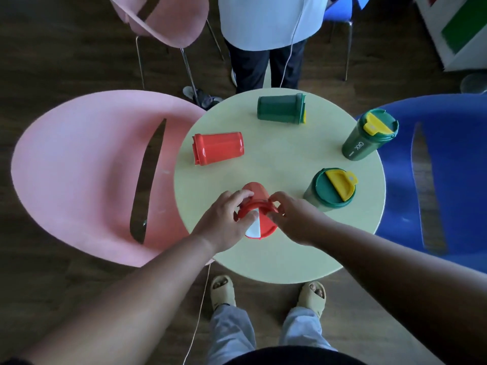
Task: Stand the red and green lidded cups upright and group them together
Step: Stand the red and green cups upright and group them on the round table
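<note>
A round pale-green table [276, 154] fills the middle of the view. A pink chair [87, 175] stands at its 9 o'clock, a blue chair [453, 159] at 3 o'clock, and a second pink chair [168, 19] sits farther off near 11 o'clock. Another person in a white top [268, 19] stands at the table's 12 o'clock edge.

Five cups are on the table. A green cup [280, 109] lies on its side near 12 o'clock, and a red cup [218, 148] lies on its side toward 10 o'clock. Two green cups with yellow lid flaps stand upright: one [369, 135] at 2 o'clock, the other [332, 189] at 4 o'clock.

At 6 o'clock, a red cup with a white lid flap [257, 206] is tilted, lid toward the wearer. The left hand [224, 219] wraps its lid rim from the left, and the right hand [295, 214] pinches the rim from the right.
</note>
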`<act>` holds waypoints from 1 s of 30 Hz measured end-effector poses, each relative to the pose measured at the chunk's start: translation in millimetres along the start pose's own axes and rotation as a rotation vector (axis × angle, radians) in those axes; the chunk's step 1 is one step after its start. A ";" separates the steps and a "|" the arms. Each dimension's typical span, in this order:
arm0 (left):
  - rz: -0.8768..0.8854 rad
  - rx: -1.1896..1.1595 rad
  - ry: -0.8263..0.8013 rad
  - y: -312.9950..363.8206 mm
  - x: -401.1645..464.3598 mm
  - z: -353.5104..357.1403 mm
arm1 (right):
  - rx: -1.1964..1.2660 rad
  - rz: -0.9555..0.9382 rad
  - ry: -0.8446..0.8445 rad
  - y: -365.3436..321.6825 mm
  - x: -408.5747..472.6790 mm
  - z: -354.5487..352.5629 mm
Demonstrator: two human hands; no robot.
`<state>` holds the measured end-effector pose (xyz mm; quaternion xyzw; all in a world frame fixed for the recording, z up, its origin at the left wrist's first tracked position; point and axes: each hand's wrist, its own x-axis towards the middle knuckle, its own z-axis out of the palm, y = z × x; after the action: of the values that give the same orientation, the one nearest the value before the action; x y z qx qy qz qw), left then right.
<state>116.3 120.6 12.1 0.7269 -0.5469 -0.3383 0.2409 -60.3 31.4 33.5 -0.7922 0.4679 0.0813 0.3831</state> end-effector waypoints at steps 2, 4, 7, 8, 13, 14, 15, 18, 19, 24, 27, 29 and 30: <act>0.000 0.019 -0.017 6.9 11.2 -1.5 | 0.007 0.017 0.027 0.3 2.7 -7.8; -0.001 0.027 -0.029 11.0 21.9 -2.4 | -0.007 0.033 0.054 0.7 5.7 -14.0; -0.021 0.033 -0.016 14.2 37.4 -3.4 | -0.032 0.050 0.086 -0.7 11.3 -23.0; -0.038 0.033 -0.003 15.8 42.3 -4.2 | -0.037 0.049 0.098 -1.8 13.8 -26.8; -0.095 0.045 0.008 23.5 58.1 -10.0 | -0.053 0.032 0.127 -9.7 27.6 -40.5; -0.098 0.053 0.000 24.3 59.9 -11.5 | -0.050 0.031 0.129 -11.1 29.5 -42.5; -0.103 0.058 -0.007 25.0 61.6 -13.2 | -0.046 0.031 0.132 -12.1 31.4 -44.4; -0.111 0.046 -0.020 25.4 65.8 -17.8 | -0.061 0.033 0.142 -14.7 36.9 -49.0; -0.115 0.043 -0.028 25.4 67.1 -19.2 | -0.066 0.038 0.143 -15.6 38.2 -49.8; -0.139 0.009 -0.096 21.9 76.3 -24.5 | -0.059 0.080 0.148 -20.3 38.6 -50.9; -0.120 0.043 -0.155 23.4 82.3 -26.6 | -0.078 0.117 0.158 -21.8 34.9 -50.2; -0.103 0.062 -0.205 25.2 84.9 -27.4 | -0.088 0.162 0.166 -22.6 29.4 -49.8; -0.096 0.068 -0.231 26.4 86.1 -28.0 | -0.086 0.181 0.168 -22.6 26.3 -49.6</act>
<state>135.7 30.0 29.8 0.7164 -0.5467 -0.4120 0.1350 -39.1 -14.3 67.1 -0.7666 0.5639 0.0687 0.2992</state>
